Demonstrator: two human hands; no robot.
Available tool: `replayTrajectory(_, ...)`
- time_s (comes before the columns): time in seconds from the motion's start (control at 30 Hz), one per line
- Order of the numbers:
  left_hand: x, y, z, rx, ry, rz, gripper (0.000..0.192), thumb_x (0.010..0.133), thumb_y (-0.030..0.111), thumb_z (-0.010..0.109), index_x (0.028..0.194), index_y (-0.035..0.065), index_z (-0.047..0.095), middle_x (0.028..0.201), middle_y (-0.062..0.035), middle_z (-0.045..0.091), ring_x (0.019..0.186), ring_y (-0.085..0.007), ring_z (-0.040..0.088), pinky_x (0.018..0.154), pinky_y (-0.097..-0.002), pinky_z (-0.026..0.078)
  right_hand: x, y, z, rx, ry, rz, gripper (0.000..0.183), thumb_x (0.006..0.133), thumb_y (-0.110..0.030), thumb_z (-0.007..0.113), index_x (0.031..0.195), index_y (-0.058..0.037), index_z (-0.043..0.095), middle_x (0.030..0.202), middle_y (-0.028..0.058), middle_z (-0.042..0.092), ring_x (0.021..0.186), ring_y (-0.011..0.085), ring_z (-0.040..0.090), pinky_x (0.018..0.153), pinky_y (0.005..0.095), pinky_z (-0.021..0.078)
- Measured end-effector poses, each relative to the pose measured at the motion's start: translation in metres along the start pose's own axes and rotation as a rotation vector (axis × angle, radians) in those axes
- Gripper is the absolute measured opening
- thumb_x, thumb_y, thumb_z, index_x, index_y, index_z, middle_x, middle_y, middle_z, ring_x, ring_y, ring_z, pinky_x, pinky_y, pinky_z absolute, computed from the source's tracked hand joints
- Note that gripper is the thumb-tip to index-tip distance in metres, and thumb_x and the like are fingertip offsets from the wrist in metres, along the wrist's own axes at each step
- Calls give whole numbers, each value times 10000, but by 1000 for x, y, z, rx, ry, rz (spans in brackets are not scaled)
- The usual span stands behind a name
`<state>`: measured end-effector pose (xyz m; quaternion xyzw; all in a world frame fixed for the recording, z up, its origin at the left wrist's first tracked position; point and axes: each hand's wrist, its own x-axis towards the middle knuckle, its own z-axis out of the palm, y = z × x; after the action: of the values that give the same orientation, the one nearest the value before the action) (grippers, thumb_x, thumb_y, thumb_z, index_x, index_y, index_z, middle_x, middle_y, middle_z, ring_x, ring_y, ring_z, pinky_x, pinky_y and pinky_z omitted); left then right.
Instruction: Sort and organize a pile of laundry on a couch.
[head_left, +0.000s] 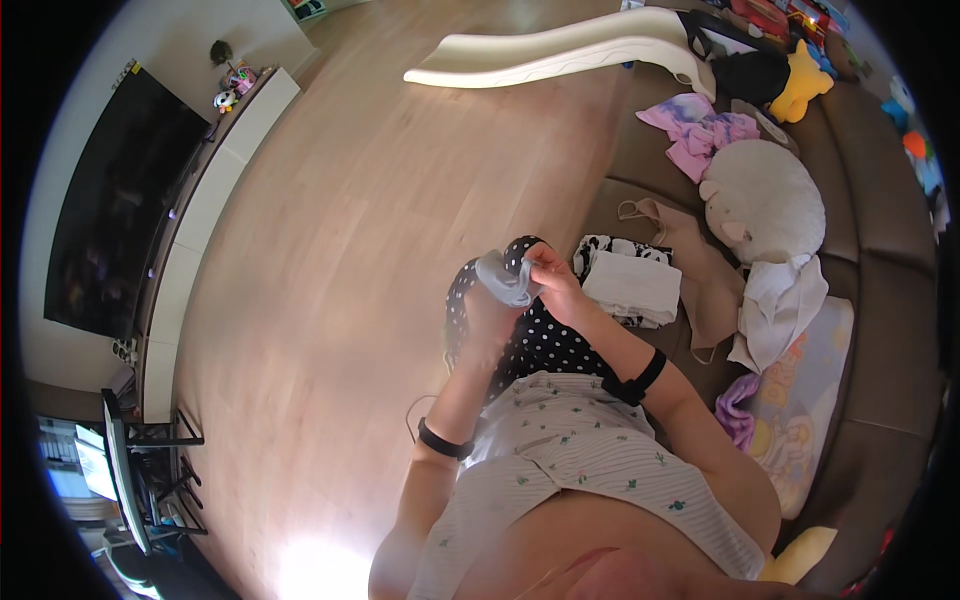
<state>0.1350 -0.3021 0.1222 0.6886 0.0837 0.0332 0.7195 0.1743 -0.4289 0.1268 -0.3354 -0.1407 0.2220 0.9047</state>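
Note:
A small light grey-blue piece of fabric (504, 279), possibly a sock, is bunched up above my knees. My right hand (556, 283) pinches its right side between thumb and fingers. My left hand (489, 321) grips the lower left of the fabric, though a haze over the picture blurs its fingers. Under both hands are dark trousers with white dots (559, 341). Just right of my right hand, a folded white cloth (631, 285) lies on top of folded panda-print fabric (600, 246).
I sit on a brown leather sofa (889, 330). A beige camisole (701, 274), a white garment (780, 307), a round plush cushion (765, 201) and pink clothing (694, 135) lie on it. A cream slide (540, 56) stands ahead. Left are a television (124, 210) and low cabinet (202, 217).

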Motion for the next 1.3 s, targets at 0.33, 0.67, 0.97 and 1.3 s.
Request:
replayTrajectory(0.33,-6,-21,-28,-35,-169,40,330,845,333,383,959,67,542,890,-70,580,790,-204,565,668,-345,483,1,2,33,231,104,143,102,834,-210,515,824,-109,521,798,-22,529,778,75,501,710,247,384)
replayTrajectory(0.67,-25,-3,-46,-261,-231,-74,412,892,327,295,1085,19,489,1029,-105,557,918,-212,545,830,-341,437,-18,-16,68,-804,-148,30,277,731,-232,561,812,32,540,699,153,580,674,244,560,601,331,420)
replayTrajectory(0.97,-18,-7,-7,-231,-525,-295,411,881,323,443,1152,17,407,1066,-71,508,947,-185,526,827,-316,425,-58,-14,3,-855,123,167,313,757,-308,547,822,-1,551,632,93,571,499,168,550,472,273,433)
replayTrajectory(1.3,-27,-7,80,485,-791,11,247,753,162,636,920,11,536,866,-85,590,811,-158,561,689,-275,430,-158,-151,-63,-1567,9,682,562,765,-487,534,1058,-8,534,948,170,590,875,304,563,742,364,440)
